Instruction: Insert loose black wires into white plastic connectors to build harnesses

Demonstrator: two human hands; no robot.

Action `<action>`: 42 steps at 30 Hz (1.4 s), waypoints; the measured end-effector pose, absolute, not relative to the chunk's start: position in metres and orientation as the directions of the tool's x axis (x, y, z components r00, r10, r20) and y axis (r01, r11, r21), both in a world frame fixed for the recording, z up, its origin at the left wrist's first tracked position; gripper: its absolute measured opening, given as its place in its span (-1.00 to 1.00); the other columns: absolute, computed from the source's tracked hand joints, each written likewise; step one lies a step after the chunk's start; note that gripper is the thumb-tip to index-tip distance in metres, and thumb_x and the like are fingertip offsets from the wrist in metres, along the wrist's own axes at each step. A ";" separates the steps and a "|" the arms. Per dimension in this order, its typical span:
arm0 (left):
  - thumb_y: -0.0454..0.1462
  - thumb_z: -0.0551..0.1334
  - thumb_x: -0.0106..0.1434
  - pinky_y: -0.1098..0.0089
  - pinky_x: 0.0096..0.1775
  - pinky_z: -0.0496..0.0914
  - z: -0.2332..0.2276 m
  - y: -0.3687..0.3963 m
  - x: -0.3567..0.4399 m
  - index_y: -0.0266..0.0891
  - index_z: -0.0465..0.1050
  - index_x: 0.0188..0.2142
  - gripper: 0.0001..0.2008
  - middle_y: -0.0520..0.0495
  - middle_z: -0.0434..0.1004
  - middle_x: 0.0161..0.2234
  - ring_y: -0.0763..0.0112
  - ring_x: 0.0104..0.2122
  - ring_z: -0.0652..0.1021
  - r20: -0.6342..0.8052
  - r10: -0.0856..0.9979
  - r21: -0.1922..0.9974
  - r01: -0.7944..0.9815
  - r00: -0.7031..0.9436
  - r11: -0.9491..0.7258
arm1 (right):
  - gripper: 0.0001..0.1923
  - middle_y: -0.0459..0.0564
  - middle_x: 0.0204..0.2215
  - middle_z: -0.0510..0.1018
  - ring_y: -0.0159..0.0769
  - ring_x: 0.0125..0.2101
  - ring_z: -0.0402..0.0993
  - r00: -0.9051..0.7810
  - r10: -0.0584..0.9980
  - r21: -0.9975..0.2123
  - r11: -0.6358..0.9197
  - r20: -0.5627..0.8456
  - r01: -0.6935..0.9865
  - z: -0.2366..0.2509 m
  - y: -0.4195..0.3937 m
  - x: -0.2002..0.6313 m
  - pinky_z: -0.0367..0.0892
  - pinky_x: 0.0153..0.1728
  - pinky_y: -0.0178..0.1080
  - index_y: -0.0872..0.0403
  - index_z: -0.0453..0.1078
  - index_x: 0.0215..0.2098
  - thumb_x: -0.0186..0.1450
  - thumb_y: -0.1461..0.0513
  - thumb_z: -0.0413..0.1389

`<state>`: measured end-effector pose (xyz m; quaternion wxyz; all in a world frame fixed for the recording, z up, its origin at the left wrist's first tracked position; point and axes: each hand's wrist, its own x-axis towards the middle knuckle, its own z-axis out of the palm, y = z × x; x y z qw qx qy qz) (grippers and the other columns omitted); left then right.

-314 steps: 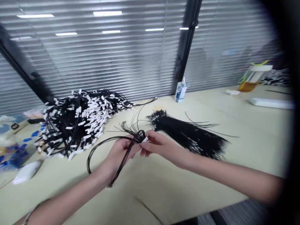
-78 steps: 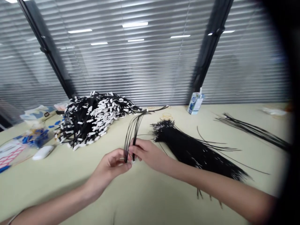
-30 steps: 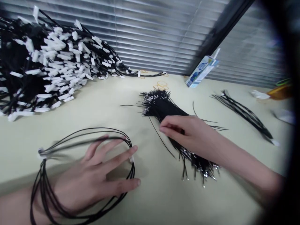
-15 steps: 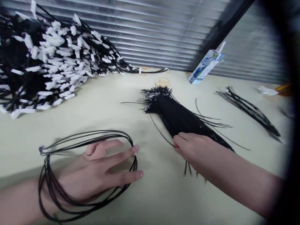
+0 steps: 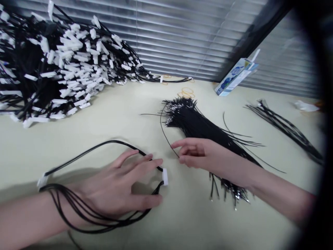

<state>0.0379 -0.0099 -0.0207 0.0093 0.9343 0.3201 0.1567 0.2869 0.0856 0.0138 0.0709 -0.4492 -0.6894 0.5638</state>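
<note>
Black loop (image 5: 111, 141) surrounds spread left grip (image 5: 117, 187); right grip (image 5: 200, 152), hold unclear, partly hides bundle (image 5: 203, 123); carton (image 5: 234, 78) beyond.

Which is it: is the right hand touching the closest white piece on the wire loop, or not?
Apart. The head view shows pale tabletop between the right hand and that white piece.

Head view, forward-down over table (image 5: 187, 215)
</note>
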 end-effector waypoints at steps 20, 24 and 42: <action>-0.35 0.12 0.14 0.27 0.20 0.17 0.027 -0.005 0.049 -0.09 0.44 -0.21 -0.77 0.08 0.46 -0.03 0.23 0.04 0.42 0.197 0.600 0.175 0.575 0.775 -0.799 | -0.70 -0.04 -0.17 0.50 -0.39 -0.14 0.41 -0.891 0.404 -0.709 0.689 0.205 0.149 -0.009 0.043 0.263 0.32 -0.09 -0.35 0.02 0.41 -0.09 0.27 0.41 0.03; -0.36 0.13 0.15 0.20 0.28 -0.03 0.028 -0.005 0.054 -0.13 0.44 -0.33 -0.85 0.03 0.45 -0.05 0.23 0.03 0.42 0.188 0.515 0.081 0.510 0.836 -0.856 | -0.77 -0.01 -0.18 0.49 -0.35 -0.13 0.39 -0.900 0.378 -0.642 0.749 0.217 0.160 -0.008 0.042 0.262 0.33 -0.08 -0.30 0.05 0.41 -0.13 0.28 0.39 0.03; -0.29 0.20 0.24 0.09 0.15 0.24 -0.006 -0.018 0.025 0.04 0.38 0.02 -0.66 0.07 0.44 0.06 0.19 0.11 0.38 0.271 0.668 0.277 0.608 0.693 -0.744 | -0.80 0.00 -0.24 0.53 -0.38 -0.18 0.43 -0.880 0.408 -0.683 0.716 0.242 0.144 -0.014 0.042 0.263 0.34 -0.14 -0.35 0.14 0.43 -0.14 0.33 0.34 0.01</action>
